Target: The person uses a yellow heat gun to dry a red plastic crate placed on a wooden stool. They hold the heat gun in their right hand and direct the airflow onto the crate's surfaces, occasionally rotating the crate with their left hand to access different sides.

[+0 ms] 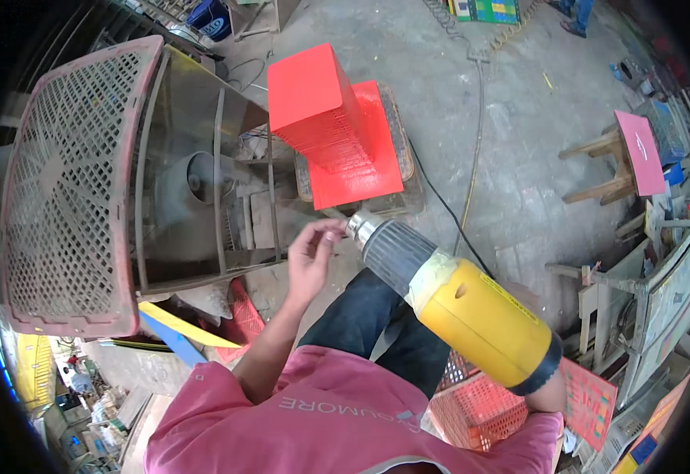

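Observation:
A yellow power tool (479,316) with a ribbed grey collar and a metal nose hangs in the air over my lap. My right arm reaches it from the lower right; my right hand is hidden behind its body. I cannot tell if it is a drill or a heat gun. My left hand (311,251) is at the metal nose, thumb and fingers curled together; what they pinch is too small to make out. Just beyond, a tall stack of red plates (313,87) stands on a wider red panel (361,186), which rests on a stool (410,170).
A metal frame (218,189) with a pink perforated crate (72,189) stands at my left, around a grey machine. At the right are a wooden stool with a pink board (640,154) and a wooden rack. Cables (475,182) cross the floor. A red basket (479,407) sits beside me.

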`<state>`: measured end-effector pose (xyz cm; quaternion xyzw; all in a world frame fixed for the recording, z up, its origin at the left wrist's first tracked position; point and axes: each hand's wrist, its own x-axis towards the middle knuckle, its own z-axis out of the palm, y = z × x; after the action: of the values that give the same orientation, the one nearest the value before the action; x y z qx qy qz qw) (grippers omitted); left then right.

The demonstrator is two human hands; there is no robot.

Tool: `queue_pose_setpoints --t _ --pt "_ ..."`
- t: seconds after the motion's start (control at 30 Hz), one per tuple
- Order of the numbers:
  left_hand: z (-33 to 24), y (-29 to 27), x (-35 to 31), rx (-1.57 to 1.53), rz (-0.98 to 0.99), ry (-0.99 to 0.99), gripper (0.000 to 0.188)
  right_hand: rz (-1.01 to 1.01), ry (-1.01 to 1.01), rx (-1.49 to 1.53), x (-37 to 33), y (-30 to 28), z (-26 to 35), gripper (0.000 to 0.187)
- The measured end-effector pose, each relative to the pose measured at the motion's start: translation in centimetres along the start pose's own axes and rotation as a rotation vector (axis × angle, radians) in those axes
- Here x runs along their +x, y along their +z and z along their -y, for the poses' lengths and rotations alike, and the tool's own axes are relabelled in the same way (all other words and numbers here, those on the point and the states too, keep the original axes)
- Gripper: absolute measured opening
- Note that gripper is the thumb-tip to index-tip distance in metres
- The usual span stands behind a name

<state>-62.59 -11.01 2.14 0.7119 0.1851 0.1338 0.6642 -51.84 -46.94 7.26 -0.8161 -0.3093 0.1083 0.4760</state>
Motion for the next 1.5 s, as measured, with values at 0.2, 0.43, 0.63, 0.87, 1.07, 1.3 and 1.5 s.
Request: queue_pose_setpoints --t 0.2,0.43,0.63,0.87,1.07,1.3,1.5 --pt "1.2 -1.6 1.9 0.026 -0.218 0.323 0.021 0.02 -0.052 -0.08 0.8 0.0 -0.8 0.03" --pt "1.9 -3.1 5.5 0.223 -0.496 0.915 0.032 0.014 -0.09 -0.154 -0.2 1.3 -2.7 0.032" --pt "3.1 -3.3 7.6 0.335 -0.561 1.161 0.04 -0.046 -0.128 -0.17 0.0 3.6 -5.1 0.034" --pt "5.1 -3.3 9.3 0.426 -0.593 1.21 0.047 0.028 -0.147 -0.194 -1.1 4.1 -5.9 0.034" --pt "5.6 -3.3 7.9 0.476 -0.617 1.184 0.047 -0.122 -0.214 -0.247 -1.1 3.7 -5.0 0.033" --pt "5.7 -3.4 8.3 0.475 -0.631 1.18 0.046 -0.154 -0.19 -0.286 -1.7 2.9 -4.5 0.031" --pt "6.1 -4.3 9.0 0.54 -0.585 1.172 0.046 0.104 -0.123 -0.124 -2.9 2.7 -5.9 0.023"
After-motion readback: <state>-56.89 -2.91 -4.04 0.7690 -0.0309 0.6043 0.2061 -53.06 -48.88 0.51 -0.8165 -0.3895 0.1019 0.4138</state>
